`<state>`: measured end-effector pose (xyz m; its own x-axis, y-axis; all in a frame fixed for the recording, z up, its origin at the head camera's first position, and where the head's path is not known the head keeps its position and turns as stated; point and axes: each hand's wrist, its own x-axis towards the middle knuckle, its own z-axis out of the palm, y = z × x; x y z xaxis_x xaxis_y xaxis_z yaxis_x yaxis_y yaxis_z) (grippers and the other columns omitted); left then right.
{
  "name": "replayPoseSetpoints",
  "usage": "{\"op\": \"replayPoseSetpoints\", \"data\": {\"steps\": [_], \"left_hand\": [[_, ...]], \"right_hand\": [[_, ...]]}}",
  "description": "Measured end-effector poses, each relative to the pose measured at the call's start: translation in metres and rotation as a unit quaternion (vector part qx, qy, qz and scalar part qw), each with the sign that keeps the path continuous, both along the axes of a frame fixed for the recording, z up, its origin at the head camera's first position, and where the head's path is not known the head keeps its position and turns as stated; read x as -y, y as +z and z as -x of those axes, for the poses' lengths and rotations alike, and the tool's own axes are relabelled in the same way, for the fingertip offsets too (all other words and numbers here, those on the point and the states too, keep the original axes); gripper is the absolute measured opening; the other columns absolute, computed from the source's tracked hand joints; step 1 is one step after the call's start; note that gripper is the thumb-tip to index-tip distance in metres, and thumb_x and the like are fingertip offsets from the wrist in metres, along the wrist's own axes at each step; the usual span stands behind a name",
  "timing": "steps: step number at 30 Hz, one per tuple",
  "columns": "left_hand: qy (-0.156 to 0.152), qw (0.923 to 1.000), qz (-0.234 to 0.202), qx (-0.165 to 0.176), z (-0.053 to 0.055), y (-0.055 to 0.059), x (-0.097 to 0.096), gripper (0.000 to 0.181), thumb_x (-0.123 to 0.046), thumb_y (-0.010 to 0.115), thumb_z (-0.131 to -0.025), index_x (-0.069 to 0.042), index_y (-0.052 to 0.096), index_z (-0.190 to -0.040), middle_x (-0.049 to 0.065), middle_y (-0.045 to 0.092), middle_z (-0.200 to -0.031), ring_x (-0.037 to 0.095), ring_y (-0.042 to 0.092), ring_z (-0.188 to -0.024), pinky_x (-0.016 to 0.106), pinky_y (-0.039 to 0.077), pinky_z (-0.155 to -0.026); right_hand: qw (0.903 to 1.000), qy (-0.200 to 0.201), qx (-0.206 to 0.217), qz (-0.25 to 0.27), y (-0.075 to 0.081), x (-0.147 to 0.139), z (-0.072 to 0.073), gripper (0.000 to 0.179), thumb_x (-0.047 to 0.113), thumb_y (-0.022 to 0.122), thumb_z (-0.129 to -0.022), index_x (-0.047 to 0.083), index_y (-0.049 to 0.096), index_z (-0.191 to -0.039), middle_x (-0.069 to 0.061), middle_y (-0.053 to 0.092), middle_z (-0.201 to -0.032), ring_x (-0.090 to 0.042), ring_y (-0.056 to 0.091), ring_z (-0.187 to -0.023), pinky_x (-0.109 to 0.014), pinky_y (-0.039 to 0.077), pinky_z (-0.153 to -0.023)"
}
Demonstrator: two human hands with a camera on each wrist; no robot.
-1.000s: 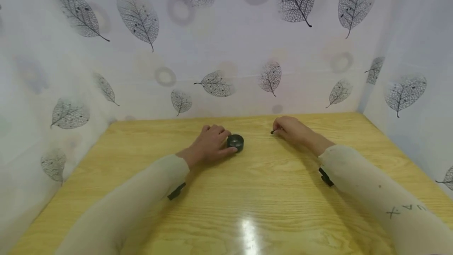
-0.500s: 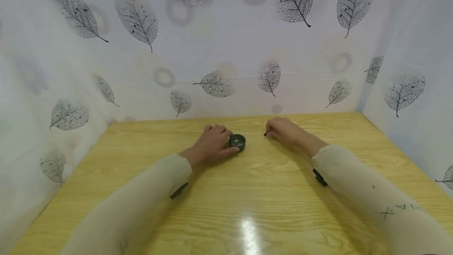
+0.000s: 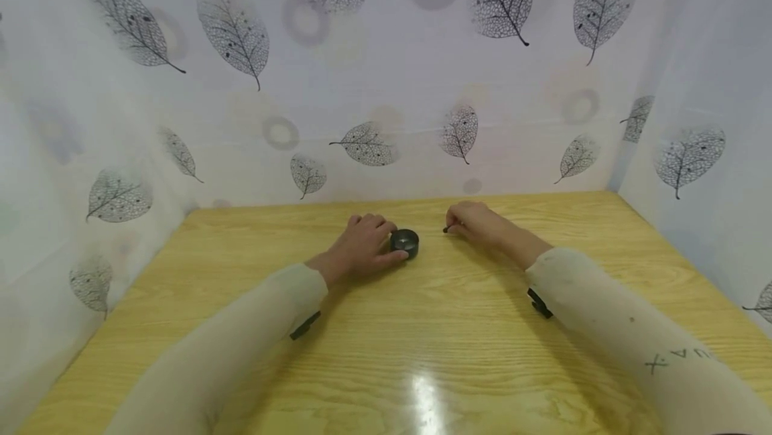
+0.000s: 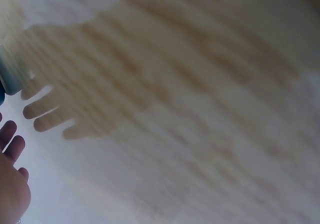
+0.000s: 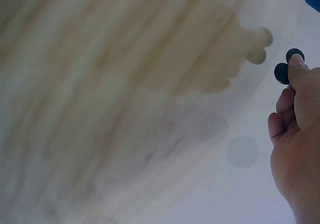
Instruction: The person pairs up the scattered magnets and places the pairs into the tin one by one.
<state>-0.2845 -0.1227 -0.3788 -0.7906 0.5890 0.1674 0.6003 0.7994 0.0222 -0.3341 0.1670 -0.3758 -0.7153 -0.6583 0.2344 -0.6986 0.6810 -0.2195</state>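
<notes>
A small round black container with a shiny inside stands upright on the wooden table. My left hand holds it from the left, thumb at the near side and fingers at the far side. In the left wrist view only part of the left hand shows, near the left edge. To the right of the container, my right hand pinches a small dark piece. The right wrist view shows two dark round shapes at the thumb tip of the right hand, its other fingers curled in.
The light wooden table meets a white leaf-print sheet at the back, with more sheeting at both sides. Small black devices are strapped under both wrists, one at the left sleeve.
My right hand has moved left with the small dark piece, closer to the container. The left hand and container have shifted slightly right.
</notes>
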Motion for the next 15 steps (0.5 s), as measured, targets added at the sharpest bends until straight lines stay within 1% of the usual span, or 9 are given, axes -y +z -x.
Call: {"op": "replayPoseSetpoints", "data": {"steps": [5,8,12,15], "left_hand": [[-0.001,1.0,-0.004,-0.004,0.0,0.001,0.0,0.07,-0.067,0.05,-0.094,-0.012,0.056,-0.137,0.009,0.059,-0.134,0.026,0.052,-0.125,0.046,0.034,-0.104],[-0.002,1.0,-0.001,-0.004,0.0,0.002,0.0,0.07,-0.067,0.05,-0.094,-0.013,0.056,-0.137,0.008,0.059,-0.133,0.025,0.052,-0.124,0.046,0.034,-0.104],[-0.008,1.0,0.0,-0.005,0.0,0.002,0.001,0.068,-0.067,0.05,-0.094,-0.013,0.057,-0.136,0.008,0.06,-0.132,0.024,0.053,-0.123,0.046,0.035,-0.103],[-0.004,1.0,-0.006,-0.002,-0.001,0.0,0.002,0.068,-0.067,0.051,-0.094,-0.013,0.057,-0.135,0.009,0.06,-0.132,0.025,0.053,-0.123,0.046,0.036,-0.103]], "right_hand": [[0.9999,0.008,-0.012,0.0,0.0,0.008,0.0,0.004,0.007,0.066,-0.094,0.005,0.063,-0.097,-0.008,0.069,-0.096,-0.025,0.066,-0.093,-0.041,0.055,-0.085],[0.9995,0.024,-0.02,0.007,0.001,0.013,0.0,0.004,0.005,0.066,-0.094,0.005,0.063,-0.096,-0.009,0.068,-0.095,-0.025,0.066,-0.092,-0.041,0.055,-0.085],[0.9991,0.033,-0.022,0.019,0.002,0.02,-0.003,0.005,0.004,0.067,-0.093,0.005,0.062,-0.095,-0.009,0.067,-0.093,-0.024,0.064,-0.09,-0.041,0.054,-0.084],[0.9986,0.033,-0.029,0.029,0.001,0.027,-0.007,0.006,0.006,0.068,-0.093,0.006,0.062,-0.096,-0.008,0.067,-0.094,-0.024,0.064,-0.09,-0.04,0.053,-0.085]]}}
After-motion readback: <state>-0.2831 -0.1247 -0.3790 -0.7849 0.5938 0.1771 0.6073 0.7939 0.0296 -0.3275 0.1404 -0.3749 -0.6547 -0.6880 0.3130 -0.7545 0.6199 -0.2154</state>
